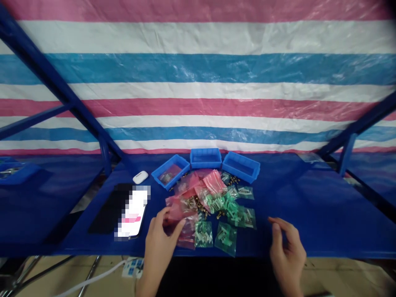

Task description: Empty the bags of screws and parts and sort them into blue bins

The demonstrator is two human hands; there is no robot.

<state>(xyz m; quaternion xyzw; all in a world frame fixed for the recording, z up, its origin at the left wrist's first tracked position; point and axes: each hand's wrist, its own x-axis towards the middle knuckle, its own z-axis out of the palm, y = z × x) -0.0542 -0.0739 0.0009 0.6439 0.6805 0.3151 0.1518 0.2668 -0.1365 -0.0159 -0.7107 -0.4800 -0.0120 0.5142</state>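
Observation:
My left hand (163,231) is at the left edge of the pile, its thumb and fingers apart around pink plastic bags (186,237) and touching them. Over the blue table near its front edge, my right hand (287,243) has its thumb and index finger brought together; whether anything small is between them cannot be made out. Between the hands lie several clear bags with green and white pieces, such as one small bag (203,234) and another (225,238). Loose brass-coloured parts (194,203) lie among the pink bags.
Three blue bins stand behind the pile: left (170,171), middle (206,158) and right (241,166). The left one holds a bag. A phone (133,212), a black mat (107,210) and a white case (140,177) lie on the left. Blue frame bars (69,103) flank the table.

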